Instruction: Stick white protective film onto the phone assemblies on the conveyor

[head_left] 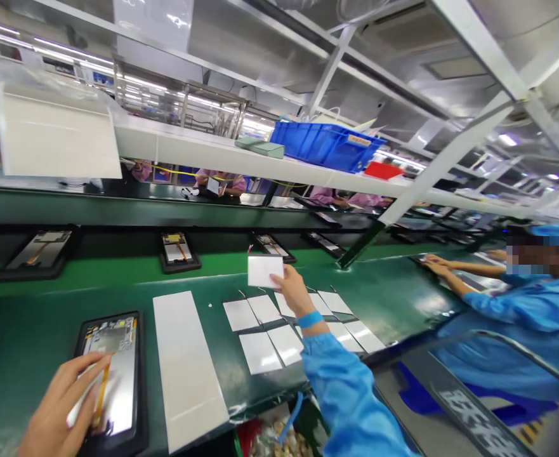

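My right hand, in a blue sleeve with a blue wristband, is lifted over the green bench and pinches a small white rectangular sheet by its right edge. Below it lie several more white sheets in two rows. My left hand rests at the lower left on an opened tablet in a black tray, fingers closed on a thin orange strip lying on the device's shiny back.
A long white panel lies between the tablet and the sheets. Several more tablets in black trays ride the green conveyor behind. A blue crate sits on the overhead shelf. A co-worker in blue works at the right.
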Demonstrator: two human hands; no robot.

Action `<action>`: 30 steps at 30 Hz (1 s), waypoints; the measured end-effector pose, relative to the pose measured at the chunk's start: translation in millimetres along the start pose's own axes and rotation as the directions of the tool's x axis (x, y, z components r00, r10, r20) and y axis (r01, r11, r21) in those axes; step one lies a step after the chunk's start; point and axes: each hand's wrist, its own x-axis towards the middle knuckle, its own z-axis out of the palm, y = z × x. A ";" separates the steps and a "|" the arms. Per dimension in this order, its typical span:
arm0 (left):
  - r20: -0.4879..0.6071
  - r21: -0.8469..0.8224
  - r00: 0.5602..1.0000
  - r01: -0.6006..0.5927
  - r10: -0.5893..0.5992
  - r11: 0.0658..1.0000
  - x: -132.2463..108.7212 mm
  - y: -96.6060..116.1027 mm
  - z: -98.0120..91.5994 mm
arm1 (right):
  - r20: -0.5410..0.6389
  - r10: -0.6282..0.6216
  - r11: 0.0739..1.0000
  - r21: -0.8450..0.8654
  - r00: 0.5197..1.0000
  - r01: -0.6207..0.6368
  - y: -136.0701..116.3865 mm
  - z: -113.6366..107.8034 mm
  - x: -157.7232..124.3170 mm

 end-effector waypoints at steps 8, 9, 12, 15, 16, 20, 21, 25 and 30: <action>0.557 -0.588 0.763 0.641 -0.327 0.494 21.7 70.0 4.7 | 0.651 -0.283 0.647 0.672 0.705 -0.360 -65.7 115.0 -276.3; 0.555 -0.596 0.764 0.641 -0.329 0.484 15.4 64.9 -0.7 | 0.683 -0.288 0.612 0.671 0.672 -0.419 -72.2 123.5 -297.2; 0.324 -0.604 0.879 0.477 -0.350 0.639 -17.2 47.7 -19.3 | 0.733 -0.286 0.532 0.658 0.618 -0.533 -88.1 144.0 -338.6; 0.013 -0.507 0.943 0.293 -0.332 0.811 -54.1 38.3 -35.0 | 0.767 -0.289 0.520 0.628 0.573 -0.579 -99.8 161.7 -363.8; -0.032 -0.502 0.930 0.302 -0.366 0.811 -64.1 37.0 -39.0 | 0.772 -0.300 0.525 0.624 0.560 -0.579 -102.8 166.9 -369.9; 0.147 -0.718 0.764 0.520 -0.628 0.463 -88.9 30.7 -52.3 | 0.783 -0.345 0.664 0.593 0.517 -0.455 -110.3 180.7 -374.1; 0.219 -0.761 0.721 0.548 -0.657 0.348 -92.0 26.6 -55.9 | 0.774 -0.338 0.745 0.567 0.536 -0.350 -111.3 182.7 -368.6; 0.288 -0.799 0.652 0.567 -0.702 0.199 -97.9 -1.0 -73.6 | 0.585 -0.455 0.890 0.299 0.671 0.343 -113.6 196.4 -331.9; 0.239 -0.730 0.661 0.605 -0.711 0.318 -92.4 -29.5 -92.5 | 0.586 -0.622 0.654 0.024 0.519 0.756 -106.8 234.4 -302.0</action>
